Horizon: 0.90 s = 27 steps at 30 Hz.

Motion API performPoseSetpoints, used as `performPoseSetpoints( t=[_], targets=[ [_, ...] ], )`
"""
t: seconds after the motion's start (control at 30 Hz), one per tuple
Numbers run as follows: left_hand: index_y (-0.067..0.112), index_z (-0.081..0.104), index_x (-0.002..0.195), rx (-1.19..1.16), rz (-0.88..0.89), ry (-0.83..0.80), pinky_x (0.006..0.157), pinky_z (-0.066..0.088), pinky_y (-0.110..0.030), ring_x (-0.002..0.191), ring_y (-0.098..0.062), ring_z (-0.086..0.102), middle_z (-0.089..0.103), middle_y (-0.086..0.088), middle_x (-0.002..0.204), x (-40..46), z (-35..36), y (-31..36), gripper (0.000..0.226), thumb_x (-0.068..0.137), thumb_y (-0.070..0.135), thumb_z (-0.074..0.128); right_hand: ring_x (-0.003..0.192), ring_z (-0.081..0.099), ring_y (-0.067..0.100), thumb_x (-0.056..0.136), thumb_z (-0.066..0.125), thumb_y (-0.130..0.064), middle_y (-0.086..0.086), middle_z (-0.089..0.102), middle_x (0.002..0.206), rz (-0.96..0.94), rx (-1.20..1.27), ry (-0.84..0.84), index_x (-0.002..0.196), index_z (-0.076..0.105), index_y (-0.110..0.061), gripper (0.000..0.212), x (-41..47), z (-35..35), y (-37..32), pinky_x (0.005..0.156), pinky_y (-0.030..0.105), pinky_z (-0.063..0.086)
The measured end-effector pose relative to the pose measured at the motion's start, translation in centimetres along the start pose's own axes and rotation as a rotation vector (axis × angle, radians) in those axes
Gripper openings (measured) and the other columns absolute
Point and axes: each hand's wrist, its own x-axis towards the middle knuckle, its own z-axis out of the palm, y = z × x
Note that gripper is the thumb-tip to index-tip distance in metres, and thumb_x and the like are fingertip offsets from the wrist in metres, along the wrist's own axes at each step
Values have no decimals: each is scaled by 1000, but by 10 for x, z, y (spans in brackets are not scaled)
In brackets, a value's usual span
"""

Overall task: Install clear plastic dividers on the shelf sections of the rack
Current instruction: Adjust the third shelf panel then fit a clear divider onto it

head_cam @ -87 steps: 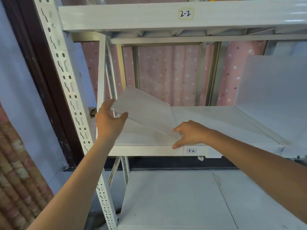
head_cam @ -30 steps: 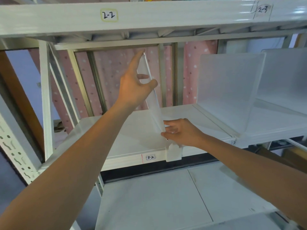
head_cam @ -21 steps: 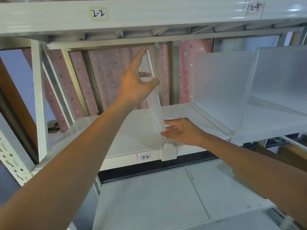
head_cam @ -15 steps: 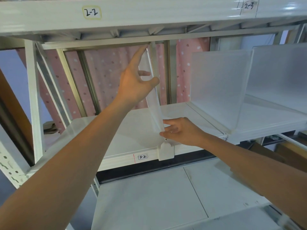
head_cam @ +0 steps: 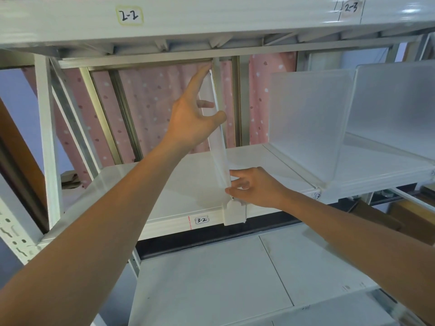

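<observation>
A clear plastic divider (head_cam: 217, 147) stands upright, edge-on to me, on the white shelf (head_cam: 179, 194) labelled 3-2. Its white front tab (head_cam: 235, 214) hangs over the shelf's front lip. My left hand (head_cam: 193, 118) holds the divider's upper part, thumb on the right face and fingers on the left, index finger stretched up along its top edge. My right hand (head_cam: 256, 187) pinches the divider's lower front corner just above the tab.
Two frosted dividers (head_cam: 306, 118) stand fitted on the shelf to the right. The beam above carries labels 2-2 (head_cam: 130, 15) and 2-3. A perforated white upright (head_cam: 14, 234) stands at the left, a lower shelf (head_cam: 211, 278) below, and a pink dotted curtain behind.
The divider went from lying tilted on the shelf to standing upright. Over the last second both hands keep their grip and only the view shifts slightly.
</observation>
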Motion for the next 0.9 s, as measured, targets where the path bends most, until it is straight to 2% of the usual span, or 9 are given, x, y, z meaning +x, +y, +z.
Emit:
performPoseSetpoints(
  t=[0.1, 0.2, 0.27, 0.37, 0.47, 0.6, 0.7, 0.8, 0.9],
  targets=[
    [43, 30, 157, 10, 5, -8, 73, 63, -27, 102, 13, 60, 30, 20, 162, 2, 2, -2, 91, 83, 23, 79, 104, 72, 7, 82, 73, -54, -6, 76, 117, -5, -7, 9, 141, 59, -37, 63, 0, -1, 2, 102, 38, 54],
    [44, 30, 156, 29, 14, -9, 74, 63, -27, 101, 13, 60, 32, 21, 161, 4, 4, -4, 90, 83, 26, 79, 98, 73, 4, 88, 76, -41, -6, 77, 113, -22, 29, 21, 139, 61, -37, 53, -3, -1, 2, 94, 36, 59],
    [45, 28, 156, 76, 39, -18, 75, 61, -21, 102, 17, 58, 32, 21, 159, 4, 5, -5, 90, 83, 29, 79, 96, 73, 2, 91, 76, -35, -7, 77, 111, -50, 30, 33, 137, 63, -36, 48, -5, 1, 1, 90, 35, 60],
    [43, 27, 157, 130, 99, -70, 75, 49, -4, 104, 16, 57, 28, 17, 164, 7, 6, -3, 89, 83, 31, 76, 97, 72, 0, 91, 75, -33, -12, 77, 109, -70, 19, 41, 133, 66, -35, 43, -7, 1, 0, 88, 35, 60],
    [47, 22, 154, 143, 155, -121, 81, 46, -2, 104, 13, 58, 24, 15, 165, 11, 11, -2, 89, 84, 28, 74, 95, 71, -4, 91, 76, -33, -19, 76, 106, -85, 4, 53, 131, 67, -34, 41, -9, 0, 1, 91, 33, 59],
    [40, 20, 160, 161, 167, -149, 81, 39, 3, 104, 14, 58, 22, 13, 167, 16, 17, -3, 92, 85, 28, 72, 100, 70, -3, 90, 76, -32, -24, 75, 105, -94, 20, 71, 131, 68, -36, 41, -9, 1, 4, 94, 31, 57],
    [45, 17, 157, 163, 178, -142, 84, 44, -2, 103, 9, 61, 22, 13, 167, 18, 16, -7, 93, 85, 29, 73, 103, 70, -3, 91, 76, -27, -25, 75, 106, -104, 53, 83, 127, 70, -32, 37, -9, 4, 7, 86, 29, 60],
    [54, 15, 149, 156, 201, -130, 84, 49, -7, 102, 7, 62, 22, 16, 166, 17, 13, -13, 91, 84, 30, 74, 105, 70, 0, 91, 76, -23, -20, 75, 109, -135, 70, 97, 127, 70, -27, 36, -9, 6, 10, 84, 20, 58],
    [45, 19, 157, 169, 189, -121, 87, 54, -14, 102, 6, 63, 20, 12, 168, 18, 11, -18, 94, 83, 31, 75, 105, 70, 0, 92, 76, -21, -18, 76, 107, -136, 101, 100, 126, 71, -24, 35, -9, 7, 10, 81, 16, 57]
  ],
)
